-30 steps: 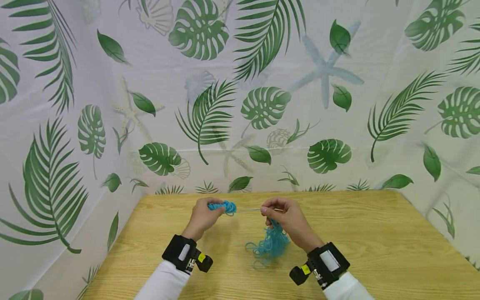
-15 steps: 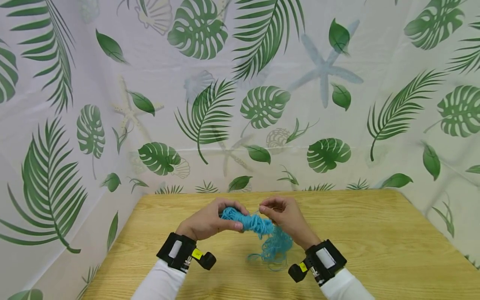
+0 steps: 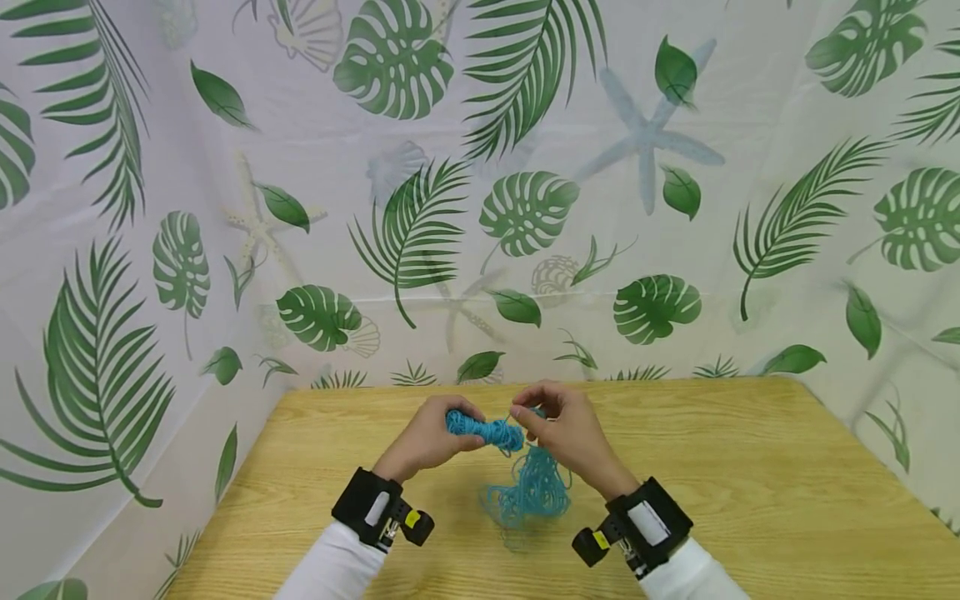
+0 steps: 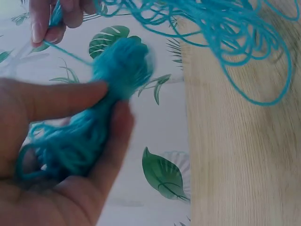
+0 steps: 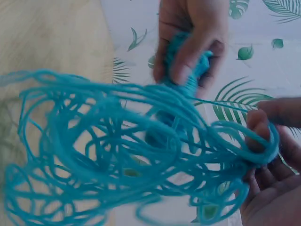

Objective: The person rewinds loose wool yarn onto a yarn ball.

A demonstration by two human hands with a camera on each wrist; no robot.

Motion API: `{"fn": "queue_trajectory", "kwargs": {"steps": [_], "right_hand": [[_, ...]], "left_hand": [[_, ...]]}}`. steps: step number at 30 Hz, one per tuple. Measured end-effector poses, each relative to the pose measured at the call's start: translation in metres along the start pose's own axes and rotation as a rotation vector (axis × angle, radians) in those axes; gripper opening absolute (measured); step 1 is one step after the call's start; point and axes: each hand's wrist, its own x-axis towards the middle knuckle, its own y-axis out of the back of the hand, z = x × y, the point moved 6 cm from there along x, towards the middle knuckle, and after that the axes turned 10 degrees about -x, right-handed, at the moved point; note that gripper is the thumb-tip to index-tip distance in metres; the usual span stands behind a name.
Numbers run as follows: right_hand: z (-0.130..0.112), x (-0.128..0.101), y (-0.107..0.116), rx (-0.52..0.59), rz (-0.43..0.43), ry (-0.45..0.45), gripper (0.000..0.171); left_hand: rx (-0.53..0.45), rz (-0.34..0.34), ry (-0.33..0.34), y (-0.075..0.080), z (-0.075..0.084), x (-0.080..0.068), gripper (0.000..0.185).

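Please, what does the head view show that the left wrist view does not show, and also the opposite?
Only the head view: the white sleeves and the black wrist straps.

Only the left wrist view: the inner side of the left hand, with loops of the yarn bundle against it. The straight strand to the right hand is also clear only here.

Both: two hands, the bundle, the loose tangle, the wooden table and the leaf-print cloth.
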Motion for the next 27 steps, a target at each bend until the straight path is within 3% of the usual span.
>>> {"fn": "queue_trajectory", "kwargs": {"steps": [2, 4, 7, 9, 11, 14, 18, 20, 22, 24, 27], "right_hand": [[0.004, 0.003, 0.005, 0.017, 0.052, -0.03, 0.011], [0.01, 0.004, 0.007, 0.034, 0.068, -0.062, 0.012], [0.019, 0.001, 0.004, 0.052, 0.04, -0.082, 0.013], [0.023, -0.002, -0.002, 0.058, -0.005, -0.082, 0.012], [0.024, -0.006, -0.008, 0.072, -0.056, -0.053, 0.01], [0.022, -0.011, -0.016, 0.138, -0.115, -0.019, 0.011], [0.017, -0.015, -0.02, 0.224, -0.093, -0.016, 0.017], [0.015, -0.016, -0.019, 0.207, -0.055, -0.024, 0.019], [0.013, -0.016, -0.016, 0.166, -0.026, -0.034, 0.018], [0.011, -0.015, -0.011, 0.115, 0.0, -0.039, 0.016], [0.008, -0.012, -0.004, 0.073, 0.018, -0.051, 0.016]], "left_hand": [[-0.042, -0.157, 0.028, -0.008, -0.001, -0.003, 0.019], [-0.148, -0.304, 0.049, -0.014, 0.001, -0.006, 0.02], [-0.377, -0.434, 0.034, -0.017, 0.01, -0.01, 0.021], [-0.546, -0.441, -0.008, -0.014, 0.018, -0.01, 0.021], [-0.68, -0.392, -0.063, -0.009, 0.025, -0.008, 0.02], [-0.776, -0.227, -0.101, -0.001, 0.028, -0.002, 0.021], [-0.689, 0.1, -0.071, 0.011, 0.021, 0.004, 0.025], [-0.548, 0.234, -0.053, 0.016, 0.014, 0.004, 0.026], [-0.354, 0.3, -0.019, 0.018, 0.009, 0.003, 0.025], [-0.181, 0.257, 0.043, 0.015, 0.004, 0.001, 0.022], [-0.07, 0.021, 0.15, 0.002, 0.0, -0.003, 0.019]]}}
